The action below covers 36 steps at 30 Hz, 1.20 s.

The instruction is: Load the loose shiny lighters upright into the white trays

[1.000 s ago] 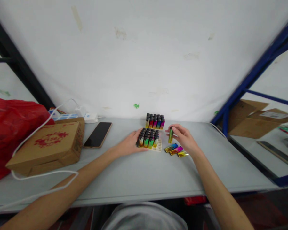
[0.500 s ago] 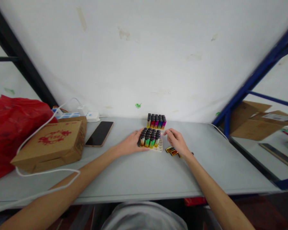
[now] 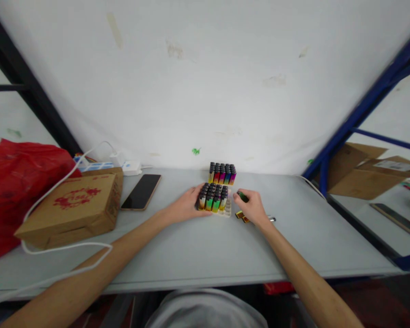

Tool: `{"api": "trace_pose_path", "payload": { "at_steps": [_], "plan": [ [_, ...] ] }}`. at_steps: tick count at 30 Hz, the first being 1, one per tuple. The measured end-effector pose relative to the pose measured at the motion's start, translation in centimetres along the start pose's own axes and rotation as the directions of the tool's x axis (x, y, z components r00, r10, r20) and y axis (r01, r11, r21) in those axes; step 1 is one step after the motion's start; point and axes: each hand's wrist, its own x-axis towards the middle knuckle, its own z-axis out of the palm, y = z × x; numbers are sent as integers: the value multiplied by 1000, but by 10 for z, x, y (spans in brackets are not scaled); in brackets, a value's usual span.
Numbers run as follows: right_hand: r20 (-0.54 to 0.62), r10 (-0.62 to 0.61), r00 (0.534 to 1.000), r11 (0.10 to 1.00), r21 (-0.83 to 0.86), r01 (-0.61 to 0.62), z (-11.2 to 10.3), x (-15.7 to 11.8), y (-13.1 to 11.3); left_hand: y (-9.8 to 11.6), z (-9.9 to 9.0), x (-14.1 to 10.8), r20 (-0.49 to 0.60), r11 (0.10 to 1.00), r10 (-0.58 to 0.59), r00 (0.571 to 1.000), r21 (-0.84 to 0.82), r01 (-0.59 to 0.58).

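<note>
Rows of upright lighters with black tops stand in a white tray, whose right-hand column shows bare holes. My left hand is closed around the tray's left side, thumb along the near edge. A single lighter, dark with some green, is pinched in my right hand, just right of the tray. Under and beside that hand lie a few loose lighters, partly hidden by it. Behind the tray stands a second block of upright lighters in several colours.
A black phone lies left of my left hand. Farther left are a cardboard box, a red plastic bag and a white cable. A power strip sits by the wall; a blue metal frame borders the right.
My right hand has come up slightly with a lighter now showing between its fingers. Fewer loose lighters show beneath it. The left hand stays on the tray.
</note>
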Motion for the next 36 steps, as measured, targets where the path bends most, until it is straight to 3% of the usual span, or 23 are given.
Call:
{"api": "trace_pose_path", "payload": {
  "at_steps": [13,19,22,24,28,36],
  "plan": [
    [3,-28,1000,1000,-10,28,-2,0,2,0,-2,0,36,1000,-6,999,-2,7],
    [132,-92,987,983,167,69,-14,-1,-4,1,-2,0,23,1000,6,1000,-20,-6],
    [102,-224,969,974,45,220,-19,0,-8,1,-1,0,24,1000,-7,1000,-17,7],
    [95,-248,964,966,-49,254,-20,0,-7,1,-2,0,28,1000,-11,1000,-18,11],
    [184,-184,966,978,-59,198,-18,-3,-4,1,-2,0,32,1000,-9,999,-11,9],
    [331,-186,925,981,1,196,-16,-6,-4,4,-2,0,12,999,1,1000,-34,-1]
  ]
}}
